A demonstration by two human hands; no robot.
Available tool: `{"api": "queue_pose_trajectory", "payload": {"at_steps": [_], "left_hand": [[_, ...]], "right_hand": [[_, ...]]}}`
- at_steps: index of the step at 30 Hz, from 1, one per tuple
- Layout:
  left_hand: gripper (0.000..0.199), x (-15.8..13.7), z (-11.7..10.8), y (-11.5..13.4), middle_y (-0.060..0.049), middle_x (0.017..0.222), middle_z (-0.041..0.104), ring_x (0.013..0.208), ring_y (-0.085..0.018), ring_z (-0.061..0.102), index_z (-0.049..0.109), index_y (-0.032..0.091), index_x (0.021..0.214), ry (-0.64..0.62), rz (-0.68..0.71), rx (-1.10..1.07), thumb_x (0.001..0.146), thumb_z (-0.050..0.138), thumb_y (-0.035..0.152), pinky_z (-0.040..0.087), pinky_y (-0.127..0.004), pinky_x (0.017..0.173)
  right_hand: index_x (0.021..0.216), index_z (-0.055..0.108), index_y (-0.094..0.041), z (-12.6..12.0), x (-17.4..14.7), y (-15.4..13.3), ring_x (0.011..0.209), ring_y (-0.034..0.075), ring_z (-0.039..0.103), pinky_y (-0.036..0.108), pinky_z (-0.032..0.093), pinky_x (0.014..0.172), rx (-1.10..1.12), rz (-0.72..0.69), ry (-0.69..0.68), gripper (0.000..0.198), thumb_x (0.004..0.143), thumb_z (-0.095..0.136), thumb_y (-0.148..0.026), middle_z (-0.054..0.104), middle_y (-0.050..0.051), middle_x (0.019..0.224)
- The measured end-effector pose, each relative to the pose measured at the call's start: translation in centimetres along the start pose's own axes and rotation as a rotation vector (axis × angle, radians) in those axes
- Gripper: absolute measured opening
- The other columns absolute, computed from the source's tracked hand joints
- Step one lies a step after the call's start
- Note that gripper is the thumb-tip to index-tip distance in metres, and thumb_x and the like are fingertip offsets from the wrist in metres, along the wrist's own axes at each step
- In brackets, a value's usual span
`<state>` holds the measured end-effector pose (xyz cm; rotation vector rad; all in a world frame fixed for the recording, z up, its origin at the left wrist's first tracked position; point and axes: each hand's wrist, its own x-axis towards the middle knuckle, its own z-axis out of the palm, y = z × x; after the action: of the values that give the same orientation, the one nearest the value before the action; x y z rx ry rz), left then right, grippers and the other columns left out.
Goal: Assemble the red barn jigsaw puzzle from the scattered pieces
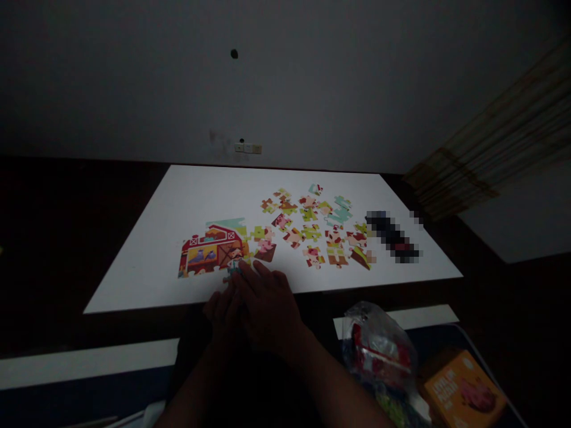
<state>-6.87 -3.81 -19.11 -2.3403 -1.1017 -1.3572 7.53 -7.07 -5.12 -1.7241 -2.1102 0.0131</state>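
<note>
A partly joined jigsaw puzzle (209, 252) with a red barn lies at the left of the white tabletop. At its lower right edge is a puzzle piece (234, 268) showing a figure in blue-green. My right hand (270, 297) reaches over this piece, its fingertips closed on the piece's right side. Beside and partly beneath it, my left hand (222, 309) has its fingers drawn together at the piece's lower edge. My hands overlap and hide part of the piece. Just right of the barn, a pink pig piece (266, 248) lies against the joined section.
Several loose puzzle pieces (310, 232) are spread over the middle of the white table (147, 238). A blurred dark object (392, 236) lies toward the right. Below the near edge are a clear plastic bag (379, 345) and an orange box (464, 389). A wall stands behind.
</note>
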Motion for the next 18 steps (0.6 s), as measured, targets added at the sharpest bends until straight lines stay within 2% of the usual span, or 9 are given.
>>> {"api": "queue_pose_trajectory", "payload": {"at_steps": [4, 8, 9, 10, 11, 13, 16, 18], "left_hand": [[0.037, 0.0, 0.2, -0.1, -0.008, 0.116, 0.061, 0.107, -0.023, 0.058, 0.050, 0.024, 0.117, 0.001, 0.020, 0.000, 0.082, 0.056, 0.014, 0.041, -0.043, 0.097], [0.045, 0.1, 0.4, 0.1, -0.007, 0.110, 0.062, 0.107, -0.023, 0.057, 0.047, 0.024, 0.122, 0.039, 0.030, 0.047, 0.080, 0.063, 0.023, 0.041, -0.044, 0.098], [0.048, 0.2, 0.4, 0.2, -0.008, 0.110, 0.062, 0.108, -0.023, 0.057, 0.047, 0.023, 0.123, 0.052, 0.019, 0.039, 0.079, 0.065, 0.024, 0.041, -0.044, 0.098], [0.049, 0.2, 0.4, 0.3, -0.009, 0.111, 0.063, 0.111, -0.023, 0.055, 0.047, 0.023, 0.124, 0.053, 0.002, 0.016, 0.078, 0.065, 0.024, 0.040, -0.044, 0.099], [0.050, 0.3, 0.2, 0.4, -0.010, 0.114, 0.062, 0.115, -0.024, 0.053, 0.048, 0.023, 0.125, 0.040, -0.018, -0.015, 0.078, 0.065, 0.023, 0.040, -0.045, 0.099], [0.051, 0.4, -0.2, 0.6, -0.012, 0.117, 0.062, 0.121, -0.026, 0.049, 0.049, 0.023, 0.126, 0.018, -0.050, -0.068, 0.078, 0.064, 0.021, 0.039, -0.046, 0.099], [0.051, 0.7, -1.0, 0.9, -0.013, 0.120, 0.061, 0.126, -0.029, 0.045, 0.050, 0.023, 0.128, -0.018, -0.080, -0.080, 0.079, 0.064, 0.021, 0.039, -0.049, 0.099], [0.052, 0.9, -1.6, 1.1, -0.013, 0.122, 0.060, 0.127, -0.030, 0.043, 0.049, 0.023, 0.129, -0.050, -0.096, -0.066, 0.079, 0.063, 0.021, 0.038, -0.049, 0.099]], "right_hand": [[0.137, 0.043, -0.038, -0.5, -0.1, -0.2, 0.129, 0.029, 0.041, 0.046, 0.042, 0.091, 0.047, 0.002, -0.011, 0.054, 0.085, 0.053, -0.037, 0.048, -0.003, 0.141], [0.134, 0.048, -0.031, -2.8, 0.6, 1.4, 0.118, 0.026, 0.050, 0.041, 0.045, 0.092, 0.177, -0.045, -0.047, 0.053, 0.082, 0.056, -0.036, 0.056, 0.000, 0.133], [0.134, 0.048, -0.028, -3.6, 1.1, 2.4, 0.113, 0.024, 0.054, 0.039, 0.046, 0.091, 0.191, -0.010, -0.047, 0.051, 0.084, 0.055, -0.033, 0.059, 0.002, 0.128], [0.129, 0.052, -0.027, -4.2, 1.9, 3.7, 0.105, 0.022, 0.057, 0.039, 0.047, 0.088, 0.165, 0.076, 0.011, 0.042, 0.087, 0.051, -0.029, 0.063, 0.003, 0.120], [0.124, 0.055, -0.027, -4.8, 2.8, 5.2, 0.105, 0.023, 0.057, 0.040, 0.046, 0.089, 0.120, 0.161, 0.045, 0.035, 0.091, 0.046, -0.029, 0.064, 0.004, 0.118], [0.124, 0.057, -0.023, -5.4, 5.2, 8.6, 0.106, 0.025, 0.056, 0.042, 0.045, 0.089, 0.020, 0.279, 0.086, 0.034, 0.093, 0.043, -0.031, 0.063, 0.009, 0.117], [0.116, 0.063, -0.019, -5.2, 9.0, 12.8, 0.104, 0.029, 0.057, 0.043, 0.044, 0.087, -0.106, 0.394, -0.010, 0.036, 0.091, 0.047, -0.038, 0.065, 0.015, 0.110], [0.110, 0.066, -0.017, -4.7, 11.0, 14.3, 0.102, 0.030, 0.057, 0.043, 0.044, 0.085, -0.164, 0.480, -0.111, 0.039, 0.091, 0.045, -0.044, 0.065, 0.018, 0.106]]}}
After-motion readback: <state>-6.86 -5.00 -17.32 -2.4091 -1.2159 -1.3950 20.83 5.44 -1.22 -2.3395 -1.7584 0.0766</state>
